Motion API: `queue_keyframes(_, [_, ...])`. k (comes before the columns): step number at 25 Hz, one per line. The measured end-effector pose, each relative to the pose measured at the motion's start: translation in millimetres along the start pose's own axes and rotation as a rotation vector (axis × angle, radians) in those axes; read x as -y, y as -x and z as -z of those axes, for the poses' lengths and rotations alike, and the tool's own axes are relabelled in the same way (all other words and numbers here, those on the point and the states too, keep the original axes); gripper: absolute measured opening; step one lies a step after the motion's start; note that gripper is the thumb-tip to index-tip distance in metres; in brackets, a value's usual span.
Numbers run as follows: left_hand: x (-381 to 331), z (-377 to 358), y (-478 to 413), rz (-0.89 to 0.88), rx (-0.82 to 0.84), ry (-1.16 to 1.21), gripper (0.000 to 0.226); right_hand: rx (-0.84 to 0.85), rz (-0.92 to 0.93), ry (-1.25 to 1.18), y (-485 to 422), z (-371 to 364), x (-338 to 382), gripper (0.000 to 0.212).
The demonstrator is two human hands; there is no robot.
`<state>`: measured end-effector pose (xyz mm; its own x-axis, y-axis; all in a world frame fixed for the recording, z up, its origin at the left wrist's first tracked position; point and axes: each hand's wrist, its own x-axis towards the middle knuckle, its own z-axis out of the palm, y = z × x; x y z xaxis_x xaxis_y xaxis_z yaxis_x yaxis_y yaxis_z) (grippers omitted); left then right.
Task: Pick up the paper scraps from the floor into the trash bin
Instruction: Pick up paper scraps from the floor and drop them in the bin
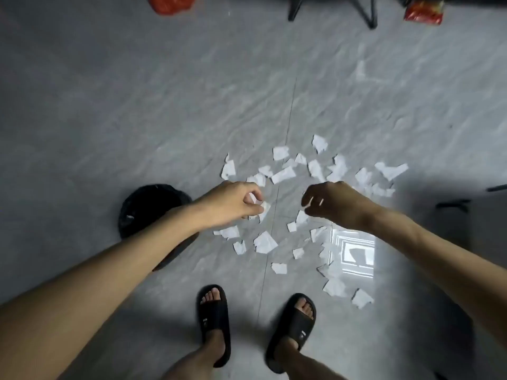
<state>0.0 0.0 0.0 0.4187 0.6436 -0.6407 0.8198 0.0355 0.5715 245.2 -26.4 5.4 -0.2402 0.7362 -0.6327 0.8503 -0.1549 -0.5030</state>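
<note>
Black rubber slide sandals (213, 322) stand nearest on the glossy grey marbled floor tiles (137, 119), either side of a thin grout line. Just beyond them the torn white paper scraps (264, 242) lie scattered, mostly to the right of that line, thinning out toward the far side of the patch. Above the scraps, the left hand (233, 204) is curled shut around a small wad of white paper, some of it showing between thumb and fingers. The right hand (332, 204) hangs beside it with fingers bent downward over a scrap; a sliver of white shows at its fingertips, but I cannot tell whether it is pinching anything. The round bin lined with a black plastic bag (145, 207) sits on the floor just left of the pile, partly covered by the left forearm, so its opening is hard to read. To do this step well, it seems best to gather several scraps into each palm before swinging left to the bin, and to release low over the opening so light pieces do not drift. A bright window reflection washes out scraps near the right foot. At the far edge, a red plastic bag (172, 4), black chair legs (367, 12) and a red snack packet (424, 13) are cut off.
</note>
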Motion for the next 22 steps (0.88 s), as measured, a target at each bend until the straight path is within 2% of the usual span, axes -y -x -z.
queue_keyframes(4, [136, -86, -90, 0.031, 0.077, -0.081, 0.026, 0.044, 0.022, 0.090, -114, -128, -82, 0.017])
queue_keyframes(8, [242, -148, -184, 0.007, 0.101, -0.183, 0.026, 0.035, 0.145, 0.241, -223, -234, -148, 0.025])
queue_keyframes(14, [326, -213, -265, -0.153, 0.168, -0.393, 0.035, 0.013, 0.431, 0.625, -307, -362, -194, 0.065])
queue_keyframes(15, [336, -221, -268, -0.192, 0.171, -0.448, 0.037, -0.026, 0.470, 0.661, -311, -375, -198, 0.063])
queue_keyframes(18, [347, -245, -256, -0.245, 0.100, -0.525, 0.046, -0.117, 0.530, 0.606, -306, -386, -196, 0.033])
queue_keyframes(20, [349, -267, -245, -0.268, 0.026, -0.577, 0.049, -0.105, 0.439, 0.548, -296, -379, -197, 0.028])
queue_keyframes(22, [354, -287, -242, -0.280, 0.001, -0.633, 0.044, -0.168, 0.328, 0.368, -284, -368, -208, 0.017])
